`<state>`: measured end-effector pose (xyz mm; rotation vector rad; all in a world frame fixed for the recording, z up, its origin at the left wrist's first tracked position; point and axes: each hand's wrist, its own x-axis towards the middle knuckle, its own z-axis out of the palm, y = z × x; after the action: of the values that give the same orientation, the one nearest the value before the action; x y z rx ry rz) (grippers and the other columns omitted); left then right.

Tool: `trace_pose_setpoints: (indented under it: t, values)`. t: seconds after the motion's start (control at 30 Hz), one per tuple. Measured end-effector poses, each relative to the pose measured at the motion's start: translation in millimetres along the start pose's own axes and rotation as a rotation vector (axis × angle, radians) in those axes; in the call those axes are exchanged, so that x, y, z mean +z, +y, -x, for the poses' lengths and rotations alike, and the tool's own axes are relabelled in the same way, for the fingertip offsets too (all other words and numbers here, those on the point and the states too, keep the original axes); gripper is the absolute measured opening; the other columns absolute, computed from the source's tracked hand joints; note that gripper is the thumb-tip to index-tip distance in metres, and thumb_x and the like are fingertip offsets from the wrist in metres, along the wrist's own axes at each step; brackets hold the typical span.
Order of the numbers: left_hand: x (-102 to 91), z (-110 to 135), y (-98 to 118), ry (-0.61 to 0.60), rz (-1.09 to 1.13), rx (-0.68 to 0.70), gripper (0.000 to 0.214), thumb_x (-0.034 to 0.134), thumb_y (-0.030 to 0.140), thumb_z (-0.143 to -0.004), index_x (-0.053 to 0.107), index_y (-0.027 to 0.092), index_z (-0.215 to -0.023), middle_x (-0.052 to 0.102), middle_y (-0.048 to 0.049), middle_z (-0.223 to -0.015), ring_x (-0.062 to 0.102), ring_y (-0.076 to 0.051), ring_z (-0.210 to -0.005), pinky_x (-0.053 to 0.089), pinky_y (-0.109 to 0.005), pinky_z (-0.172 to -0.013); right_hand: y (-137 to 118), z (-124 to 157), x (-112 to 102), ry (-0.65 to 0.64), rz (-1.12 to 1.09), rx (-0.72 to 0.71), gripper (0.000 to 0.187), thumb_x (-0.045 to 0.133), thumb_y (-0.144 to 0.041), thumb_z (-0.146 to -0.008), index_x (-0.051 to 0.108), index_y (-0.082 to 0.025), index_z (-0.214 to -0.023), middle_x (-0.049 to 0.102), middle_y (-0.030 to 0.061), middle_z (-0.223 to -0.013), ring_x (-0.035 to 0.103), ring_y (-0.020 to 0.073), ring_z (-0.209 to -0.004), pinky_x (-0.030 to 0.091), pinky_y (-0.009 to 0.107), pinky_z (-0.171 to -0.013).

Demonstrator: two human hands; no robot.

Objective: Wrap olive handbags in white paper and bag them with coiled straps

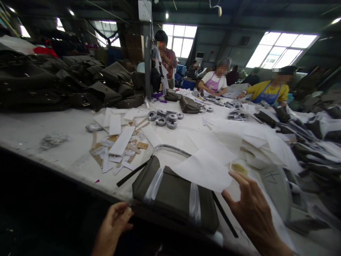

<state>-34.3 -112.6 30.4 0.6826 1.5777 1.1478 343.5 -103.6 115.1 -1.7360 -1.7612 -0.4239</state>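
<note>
A dark olive handbag (176, 192) lies at the near edge of the table, with translucent wrapping strips (154, 186) round its body. Its handle (173, 150) is wrapped in clear film, and dark straps (225, 215) stick out at both sides. My right hand (252, 204) pinches the edge of a white paper sheet (204, 169) between thumb and fingers; the sheet covers part of the bag's top. Off the bag's near left corner, my left hand (114, 222) is loosely curled, its thumb apart from the fingers, with nothing visible in it.
Paper strips and tags (119, 145) lie in a heap left of the bag. Grey rolled coils (166, 119) sit beyond it. Dark bags (80, 81) are piled at the back left, beside a post (147, 53). Thin sheets and bags crowd the right. Several co-workers (215, 80) are across the table.
</note>
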Motion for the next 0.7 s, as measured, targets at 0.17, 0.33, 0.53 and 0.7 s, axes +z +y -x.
trace_pose_setpoints:
  t: [0.17,0.33,0.53,0.7]
  values:
    - [15.6,25.7,-12.7,-0.336,0.124,-0.257,0.067,0.08,0.067,-0.056,0.066,0.017,-0.099,0.071,-0.016,-0.103,0.066,-0.036,-0.105,0.056,-0.042,-0.079,-3.3,-9.5,32.1,-0.204,-0.112,-0.239,0.035,0.048,-0.016,-0.084,0.066,-0.03,-0.111,0.065,0.0045,-0.127,0.052,0.0322,-0.127,0.041,0.055,-0.105]
    - [31.5,25.4,-5.2,-0.456,0.376,-0.314,0.065,0.083,0.05,-0.063,0.06,0.016,-0.113,0.067,-0.0161,-0.116,0.06,-0.037,-0.118,0.049,-0.048,-0.096,-45.7,10.4,60.5,-0.36,-0.337,-0.21,0.031,0.045,-0.009,-0.084,0.066,-0.025,-0.101,0.066,0.0041,-0.125,0.055,0.0267,-0.125,0.042,0.052,-0.109]
    - [39.3,22.8,-10.1,-0.463,0.515,-0.264,0.082,0.086,0.045,-0.061,0.047,0.022,-0.129,0.056,-0.0161,-0.134,0.045,-0.038,-0.134,0.044,-0.053,-0.103,-60.2,23.6,66.7,-0.381,-0.416,-0.105,0.034,0.043,-0.008,-0.078,0.064,-0.024,-0.101,0.065,0.005,-0.128,0.056,0.026,-0.125,0.048,0.049,-0.105]
    - [71.2,5.4,2.3,-0.405,0.394,0.024,0.075,0.085,0.06,-0.054,0.059,0.02,-0.111,0.065,-0.0145,-0.12,0.048,-0.039,-0.13,0.038,-0.051,-0.109,-54.5,30.3,63.4,-0.241,-0.434,-0.181,0.044,0.04,-0.003,-0.071,0.061,-0.024,-0.103,0.065,0.004,-0.126,0.057,0.0235,-0.123,0.05,0.044,-0.102]
